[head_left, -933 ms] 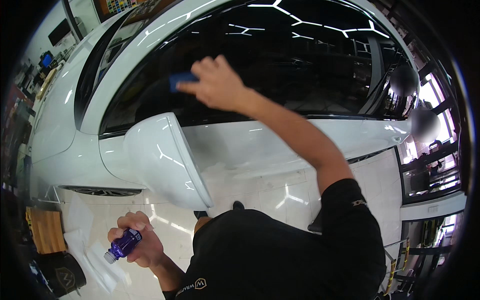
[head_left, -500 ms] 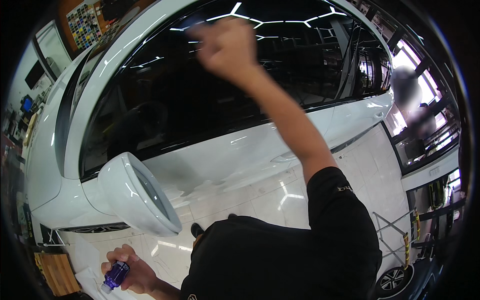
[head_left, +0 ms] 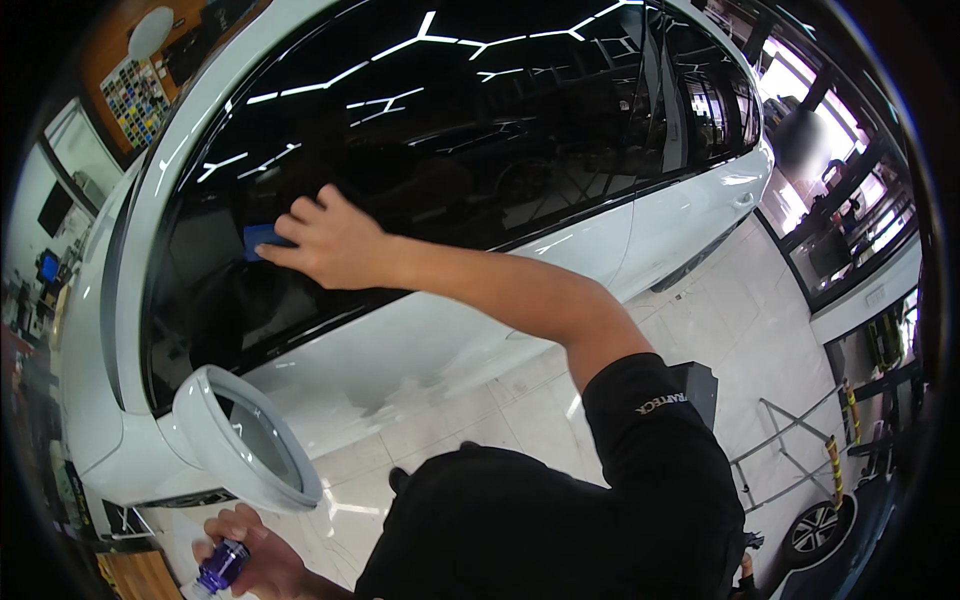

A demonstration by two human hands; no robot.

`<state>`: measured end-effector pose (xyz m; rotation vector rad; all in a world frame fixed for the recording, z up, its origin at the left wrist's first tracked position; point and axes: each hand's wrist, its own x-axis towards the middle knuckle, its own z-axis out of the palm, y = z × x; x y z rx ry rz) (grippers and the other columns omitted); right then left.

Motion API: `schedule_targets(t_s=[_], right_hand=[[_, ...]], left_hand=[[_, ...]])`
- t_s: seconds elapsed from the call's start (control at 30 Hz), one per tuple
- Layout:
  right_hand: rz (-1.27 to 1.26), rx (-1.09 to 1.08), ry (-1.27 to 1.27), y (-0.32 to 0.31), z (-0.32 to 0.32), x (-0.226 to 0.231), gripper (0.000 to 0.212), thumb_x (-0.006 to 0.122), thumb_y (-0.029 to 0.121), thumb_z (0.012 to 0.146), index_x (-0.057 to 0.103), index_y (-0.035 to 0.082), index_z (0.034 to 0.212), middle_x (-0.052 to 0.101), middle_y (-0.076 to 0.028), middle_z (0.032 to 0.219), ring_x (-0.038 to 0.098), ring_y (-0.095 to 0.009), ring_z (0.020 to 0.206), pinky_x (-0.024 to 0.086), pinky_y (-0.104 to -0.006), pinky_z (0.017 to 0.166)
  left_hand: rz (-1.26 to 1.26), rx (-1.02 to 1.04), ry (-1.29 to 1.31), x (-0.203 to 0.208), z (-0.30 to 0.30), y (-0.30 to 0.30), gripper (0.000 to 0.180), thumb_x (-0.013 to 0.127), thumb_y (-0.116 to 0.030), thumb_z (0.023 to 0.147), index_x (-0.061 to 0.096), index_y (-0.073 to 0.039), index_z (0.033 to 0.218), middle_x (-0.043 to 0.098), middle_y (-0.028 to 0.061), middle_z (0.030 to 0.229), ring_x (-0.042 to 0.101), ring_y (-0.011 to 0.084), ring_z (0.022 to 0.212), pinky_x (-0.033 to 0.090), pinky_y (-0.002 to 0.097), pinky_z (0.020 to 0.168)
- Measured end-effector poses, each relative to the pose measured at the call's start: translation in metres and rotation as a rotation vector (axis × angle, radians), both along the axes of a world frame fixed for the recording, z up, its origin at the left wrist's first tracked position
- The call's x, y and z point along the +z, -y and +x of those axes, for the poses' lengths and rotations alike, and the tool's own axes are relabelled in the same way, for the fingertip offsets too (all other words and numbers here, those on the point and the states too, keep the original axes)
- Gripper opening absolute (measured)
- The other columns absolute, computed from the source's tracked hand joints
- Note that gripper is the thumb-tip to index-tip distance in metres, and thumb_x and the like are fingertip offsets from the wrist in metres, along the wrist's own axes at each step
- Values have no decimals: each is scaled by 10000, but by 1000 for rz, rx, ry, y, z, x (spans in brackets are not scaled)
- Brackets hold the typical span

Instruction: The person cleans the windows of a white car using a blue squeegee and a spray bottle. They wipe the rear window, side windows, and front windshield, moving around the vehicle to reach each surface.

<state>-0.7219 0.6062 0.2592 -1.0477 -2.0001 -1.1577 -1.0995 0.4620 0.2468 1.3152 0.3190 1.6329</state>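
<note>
Tiled floor (head_left: pixel 460 420) reflects the ceiling lights in a workshop, where a white car (head_left: pixel 350 350) stands beside a person in a black shirt (head_left: pixel 530 530). The right hand (head_left: pixel 335 245), arm stretched across the door, has its thumb and bent fingers on a blue pad (head_left: pixel 260 240) at the front part of the dark side window (head_left: pixel 430 190), above the mirror (head_left: pixel 245 440); whether the fingertips press hard cannot be told. Low at left, the left hand (head_left: pixel 268 560) curls its fingers around a small purple bottle (head_left: pixel 222 567), tilted with its clear neck pointing down and to the left. At lower right, a metal stand (head_left: pixel 834 470) is near a dark car's wheel (head_left: pixel 818 530).
</note>
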Motion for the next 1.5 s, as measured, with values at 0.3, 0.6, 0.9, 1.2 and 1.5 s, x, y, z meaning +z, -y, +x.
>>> schedule_targets(t_s=[0.3,0.6,0.9,1.2,1.5], right_hand=[[744,-898,-938,118,297,139,313,670,236,833,736,157,1129,647,-150,988,590,-353,947,471,-470,840],[240,-487,-265,72,195,116,386,713,231,779,712,328,1153,672,-25,904,612,-283,902,419,-466,758],[620,-853,-691,123,382,145,325,650,245,876,738,203,1186,648,-135,1075,562,-377,1096,443,-541,927],[667,-1022,-940,150,390,71,374,696,336,839,745,218,1191,691,-125,1078,598,-406,1049,492,-488,924],[655,-900,-816,155,416,93,341,701,285,853,746,238,1189,663,-136,1087,563,-421,1098,516,-494,912]], left_hand=[[110,21,5,-15,-9,13,628,695,-518,919,523,-156,1402,681,102,1212,610,227,999,455,372,856],[19,125,37,13,25,20,344,587,-410,1006,621,-129,1202,692,94,1081,610,236,953,449,381,822],[-29,146,18,11,27,33,269,561,-382,1016,642,-139,1096,704,74,997,604,210,894,442,371,804],[16,105,-12,16,41,38,261,560,-372,1017,635,-140,1108,702,71,995,606,208,908,444,362,805],[306,-359,-105,8,6,-13,651,762,-454,879,511,-93,1359,637,86,1247,601,227,1086,467,386,909]])
